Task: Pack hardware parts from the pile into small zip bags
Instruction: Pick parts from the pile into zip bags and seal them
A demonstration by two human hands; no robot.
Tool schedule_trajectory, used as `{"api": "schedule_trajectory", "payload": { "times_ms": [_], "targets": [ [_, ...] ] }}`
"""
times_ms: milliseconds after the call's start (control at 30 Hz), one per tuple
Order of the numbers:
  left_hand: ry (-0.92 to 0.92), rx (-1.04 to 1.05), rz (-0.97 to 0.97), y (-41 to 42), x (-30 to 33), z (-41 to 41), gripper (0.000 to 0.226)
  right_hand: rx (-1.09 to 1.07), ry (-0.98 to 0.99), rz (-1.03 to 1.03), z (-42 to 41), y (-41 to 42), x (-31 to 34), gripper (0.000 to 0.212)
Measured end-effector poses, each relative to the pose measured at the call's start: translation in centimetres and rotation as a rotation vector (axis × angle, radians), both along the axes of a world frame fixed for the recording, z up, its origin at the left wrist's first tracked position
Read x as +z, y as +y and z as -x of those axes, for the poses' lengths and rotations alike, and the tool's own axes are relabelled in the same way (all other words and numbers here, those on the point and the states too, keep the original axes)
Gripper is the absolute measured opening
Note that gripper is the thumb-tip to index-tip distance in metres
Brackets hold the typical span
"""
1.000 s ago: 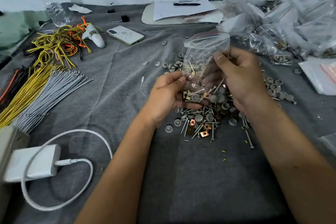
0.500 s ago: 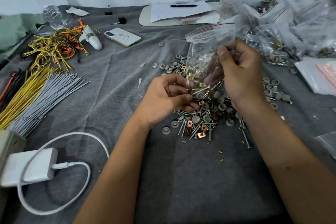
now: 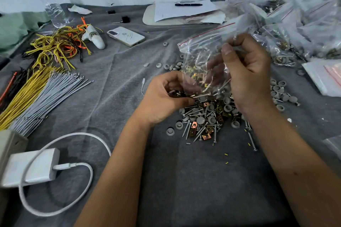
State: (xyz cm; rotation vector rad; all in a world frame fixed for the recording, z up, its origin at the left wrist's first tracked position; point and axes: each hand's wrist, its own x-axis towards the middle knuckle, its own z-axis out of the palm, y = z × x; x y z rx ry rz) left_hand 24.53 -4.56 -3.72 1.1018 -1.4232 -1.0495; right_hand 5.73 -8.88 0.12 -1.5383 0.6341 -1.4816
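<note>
While the right hand [image 3: 247, 75] is pinching the limp, slippery zip bag [image 3: 203, 64] at centre frame, the left hand [image 3: 164, 97] is cupping small parts beside the pile [image 3: 204, 118]; I judge its stiffer red-striped mouth the surest hold.

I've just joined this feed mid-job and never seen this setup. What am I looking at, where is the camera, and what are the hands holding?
There is no machine here: a person is working with bare hands, filmed by one camera worn on the head, looking forward and down. The right hand holds up a clear zip bag that already has some parts in it. The left hand grips a few small parts beside the bag's lower end. Below them, on the gray cloth, lies the pile of screws, gray caps and metal clips. Filled bags are heaped at the far right. Wire bundles, a phone and a charger lie on the left.
</note>
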Motion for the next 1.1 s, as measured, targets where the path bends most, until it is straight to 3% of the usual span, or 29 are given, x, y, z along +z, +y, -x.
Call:
{"api": "schedule_trajectory", "payload": {
  "times_ms": [467, 633, 1100],
  "targets": [
    [0.071, -0.069, -0.057, -0.1, -0.4, -0.2, 0.042, -0.043, -0.010, -0.034, 0.1, 0.1, -0.1, 0.008],
    [0.079, -0.049, -0.074, 0.1, -0.1, -0.1, 0.028, -0.056, -0.026, -0.050, 0.0, -0.2, -0.3, 0.010],
    [0.086, 0.083, -0.129, 0.2, 0.3, 0.2, 0.019, -0.188, 0.046, -0.167, 0.5, -1.1, -1.0, 0.018]
  ]
}}
